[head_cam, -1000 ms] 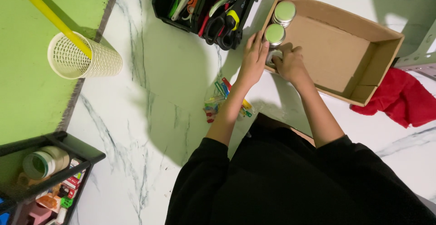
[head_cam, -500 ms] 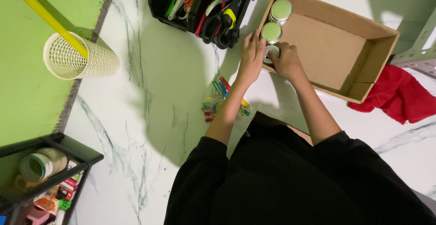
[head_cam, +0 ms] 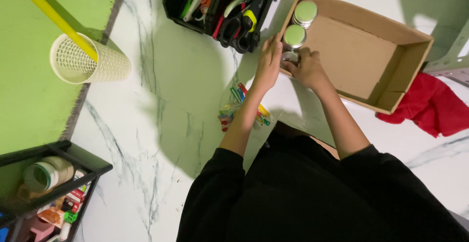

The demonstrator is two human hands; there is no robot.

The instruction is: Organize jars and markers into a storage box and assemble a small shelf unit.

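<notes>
Two green-lidded tins [head_cam: 295, 35] already sit in the cardboard box [head_cam: 391, 71]. I watch the left hand [head_cam: 268, 63] and right hand [head_cam: 307, 68] close around a third tin [head_cam: 290, 56] at its edge, not yet set down.

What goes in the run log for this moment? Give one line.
left hand and right hand: on small tin at box corner | two lidded tins inside | clips on table

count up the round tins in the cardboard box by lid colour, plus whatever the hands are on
Green-lidded tins standing in the cardboard box: 2, the far tin and the near tin
Silvery tin between the left hand and the right hand: 1, lid colour hidden
Total: 3
</notes>
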